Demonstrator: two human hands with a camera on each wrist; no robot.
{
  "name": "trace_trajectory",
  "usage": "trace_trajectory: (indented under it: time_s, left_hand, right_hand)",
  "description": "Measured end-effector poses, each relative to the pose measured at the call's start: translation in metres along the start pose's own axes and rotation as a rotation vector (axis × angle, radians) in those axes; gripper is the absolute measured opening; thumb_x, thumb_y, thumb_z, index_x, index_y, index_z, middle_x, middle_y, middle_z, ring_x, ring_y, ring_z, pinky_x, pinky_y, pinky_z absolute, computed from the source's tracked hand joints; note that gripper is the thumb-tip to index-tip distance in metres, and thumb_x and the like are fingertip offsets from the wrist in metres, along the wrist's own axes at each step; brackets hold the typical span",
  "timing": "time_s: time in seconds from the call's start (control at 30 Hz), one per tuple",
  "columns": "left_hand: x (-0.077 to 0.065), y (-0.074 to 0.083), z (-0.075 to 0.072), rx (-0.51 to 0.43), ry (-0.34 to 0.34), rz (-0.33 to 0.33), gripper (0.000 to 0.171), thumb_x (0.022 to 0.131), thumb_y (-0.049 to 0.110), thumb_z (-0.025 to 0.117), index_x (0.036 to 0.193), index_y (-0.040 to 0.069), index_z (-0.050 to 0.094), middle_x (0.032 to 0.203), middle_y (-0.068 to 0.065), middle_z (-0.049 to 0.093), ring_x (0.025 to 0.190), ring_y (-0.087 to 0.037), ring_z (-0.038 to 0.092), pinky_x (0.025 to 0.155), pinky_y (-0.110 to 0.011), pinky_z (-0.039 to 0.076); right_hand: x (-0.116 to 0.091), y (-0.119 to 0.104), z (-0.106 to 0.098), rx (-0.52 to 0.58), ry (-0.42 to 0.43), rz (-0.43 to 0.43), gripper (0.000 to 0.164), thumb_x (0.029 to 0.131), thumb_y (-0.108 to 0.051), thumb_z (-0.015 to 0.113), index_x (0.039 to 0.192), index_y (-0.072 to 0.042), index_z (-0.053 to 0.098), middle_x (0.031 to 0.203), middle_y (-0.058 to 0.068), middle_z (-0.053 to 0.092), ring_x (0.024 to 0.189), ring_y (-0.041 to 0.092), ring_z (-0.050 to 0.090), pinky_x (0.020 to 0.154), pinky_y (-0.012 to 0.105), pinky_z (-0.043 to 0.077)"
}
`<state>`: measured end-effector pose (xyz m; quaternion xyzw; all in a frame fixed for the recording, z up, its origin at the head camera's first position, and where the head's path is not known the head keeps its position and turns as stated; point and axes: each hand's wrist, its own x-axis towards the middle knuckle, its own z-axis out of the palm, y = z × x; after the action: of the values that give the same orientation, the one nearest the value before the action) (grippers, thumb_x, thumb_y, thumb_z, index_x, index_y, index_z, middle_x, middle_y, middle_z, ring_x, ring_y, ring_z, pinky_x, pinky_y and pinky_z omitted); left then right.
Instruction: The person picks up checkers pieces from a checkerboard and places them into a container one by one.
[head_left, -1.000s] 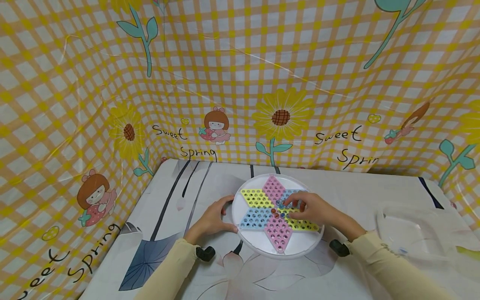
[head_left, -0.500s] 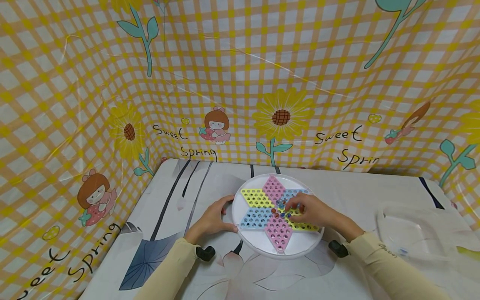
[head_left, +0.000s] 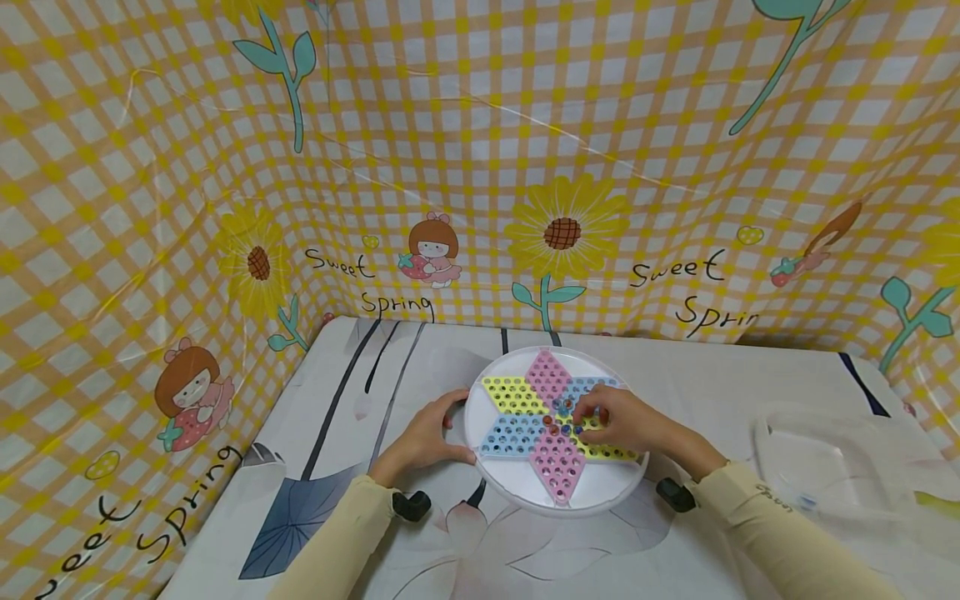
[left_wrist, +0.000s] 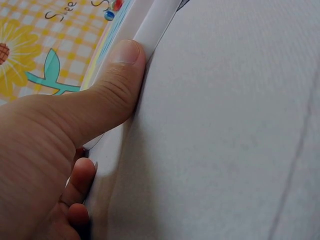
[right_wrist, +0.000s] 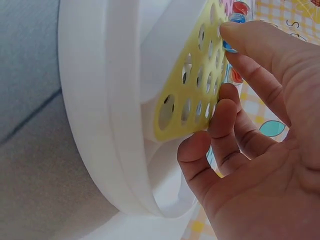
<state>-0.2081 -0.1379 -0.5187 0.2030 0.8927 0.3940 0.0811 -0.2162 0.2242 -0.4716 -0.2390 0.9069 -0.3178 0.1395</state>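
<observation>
A round white Chinese checkers board (head_left: 517,487) with a pink, yellow and blue star lies on the table. My left hand (head_left: 423,435) holds its left edge, the thumb (left_wrist: 125,55) on the rim in the left wrist view and the other fingers partly hidden. Above the right yellow point, my right hand (head_left: 628,423) pinches a blue marble (right_wrist: 228,47) between thumb and index finger. Its other fingers curl loosely by the yellow holes (right_wrist: 187,107). Several red and blue marbles sit around the board's centre, among them a red marble (head_left: 547,421) and a blue marble (head_left: 557,405).
A clear plastic tray (head_left: 817,454) stands on the table to the right, with a small blue thing (head_left: 807,502) in it. The table (head_left: 420,533) has a white flower-printed cover. Checked sunflower cloth (head_left: 480,167) hangs behind and at the sides.
My right hand has drawn slightly to the right, away from a red marble near the centre that now shows more fully. The left hand and the board have stayed put.
</observation>
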Motion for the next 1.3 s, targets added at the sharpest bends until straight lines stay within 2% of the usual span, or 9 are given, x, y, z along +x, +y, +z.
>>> trace_trajectory:
  time_s: [0.57, 0.97, 1.17, 1.3]
  left_hand:
    - [0.002, -0.001, 0.0, 0.002, 0.003, -0.003, 0.101, 0.069, 0.028, 0.097, 0.153, 0.012, 0.043, 0.099, -0.005, 0.051, 0.09, -0.019, 0.045, 0.075, -0.033, 0.036]
    - [0.0, 0.0, 0.003, -0.005, 0.0, -0.018, 0.101, 0.07, 0.029, 0.097, 0.154, 0.012, 0.043, 0.099, -0.005, 0.051, 0.09, -0.019, 0.044, 0.075, -0.032, 0.036]
    - [0.001, -0.002, 0.003, 0.003, 0.009, -0.005, 0.101, 0.069, 0.029, 0.097, 0.153, 0.012, 0.043, 0.099, -0.004, 0.051, 0.09, -0.019, 0.044, 0.074, -0.031, 0.036]
    - [0.001, -0.002, 0.003, 0.004, 0.011, -0.002, 0.101, 0.069, 0.028, 0.097, 0.153, 0.011, 0.043, 0.099, -0.004, 0.051, 0.089, -0.018, 0.044, 0.074, -0.031, 0.036]
  right_hand:
    - [0.001, 0.0, -0.001, -0.001, -0.008, -0.004, 0.012, 0.089, -0.016, 0.08, 0.099, -0.019, 0.073, 0.102, 0.001, 0.06, 0.089, 0.021, 0.051, 0.073, 0.031, 0.047]
    - [0.002, -0.002, -0.008, -0.024, -0.038, -0.034, 0.014, 0.091, -0.019, 0.079, 0.102, -0.018, 0.071, 0.097, -0.002, 0.062, 0.084, 0.019, 0.054, 0.072, 0.029, 0.049]
    - [0.002, -0.007, -0.013, -0.021, -0.01, -0.032, 0.014, 0.092, -0.019, 0.078, 0.103, -0.018, 0.071, 0.094, -0.003, 0.06, 0.084, 0.018, 0.054, 0.071, 0.029, 0.05]
    - [0.002, -0.008, -0.018, 0.0, 0.034, -0.079, 0.016, 0.091, -0.015, 0.079, 0.105, -0.014, 0.07, 0.096, -0.001, 0.061, 0.083, 0.019, 0.056, 0.071, 0.028, 0.051]
